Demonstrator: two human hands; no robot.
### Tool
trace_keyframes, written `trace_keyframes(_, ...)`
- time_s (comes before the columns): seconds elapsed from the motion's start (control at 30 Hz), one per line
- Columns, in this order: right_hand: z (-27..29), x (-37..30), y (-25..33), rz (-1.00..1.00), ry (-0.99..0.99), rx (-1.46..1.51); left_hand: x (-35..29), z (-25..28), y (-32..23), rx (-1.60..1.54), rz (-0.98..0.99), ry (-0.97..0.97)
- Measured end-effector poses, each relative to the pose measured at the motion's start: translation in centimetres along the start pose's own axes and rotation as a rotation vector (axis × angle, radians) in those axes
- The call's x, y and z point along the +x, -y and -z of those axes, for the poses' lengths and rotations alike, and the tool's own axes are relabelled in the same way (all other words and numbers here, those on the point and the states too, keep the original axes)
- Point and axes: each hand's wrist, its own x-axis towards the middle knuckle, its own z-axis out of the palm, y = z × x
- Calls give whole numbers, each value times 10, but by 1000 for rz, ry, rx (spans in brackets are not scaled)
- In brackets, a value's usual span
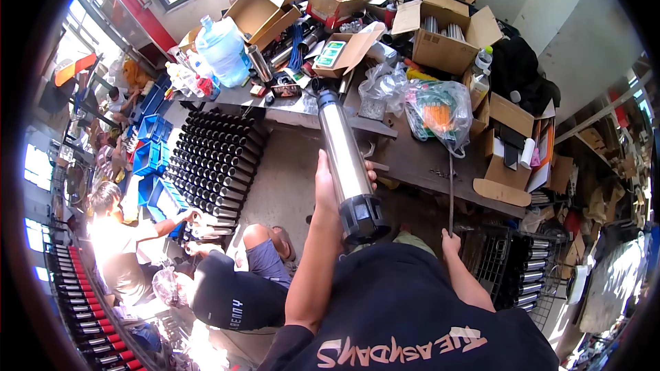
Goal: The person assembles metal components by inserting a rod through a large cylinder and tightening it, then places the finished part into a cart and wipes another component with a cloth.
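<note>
My left hand (325,184) is closed around a shiny steel cylinder (343,144) with black end caps, one of them slotted. The cylinder is tilted, its far end over the table edge and its near end close to my chest. Lower right, my right hand (450,242) grips the near end of a long thin dark rod (451,196). The rod's far end reaches the table beside a clear plastic bag (440,111) with orange and green contents.
Ahead stands a cluttered workbench (426,165) with open cardboard boxes (440,48) and a large water bottle (223,51). Rows of black-topped cylinders (216,158) stand at left, near blue crates (152,154). Co-workers sit at lower left. A wire rack (491,254) is at right.
</note>
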Motion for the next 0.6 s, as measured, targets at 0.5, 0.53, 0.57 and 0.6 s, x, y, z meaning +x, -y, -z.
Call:
trace_keyframes(0.5,92,-106,-1,392,-34,45,7,12,11,-199,100,-204)
trace_keyframes(0.53,97,-105,9,446,-26,59,9,10,11,-189,104,-192)
trace_keyframes(0.57,102,-104,20,501,-17,73,14,8,10,-180,108,-179)
trace_keyframes(0.6,109,-104,37,548,-12,95,21,11,4,-165,143,-210)
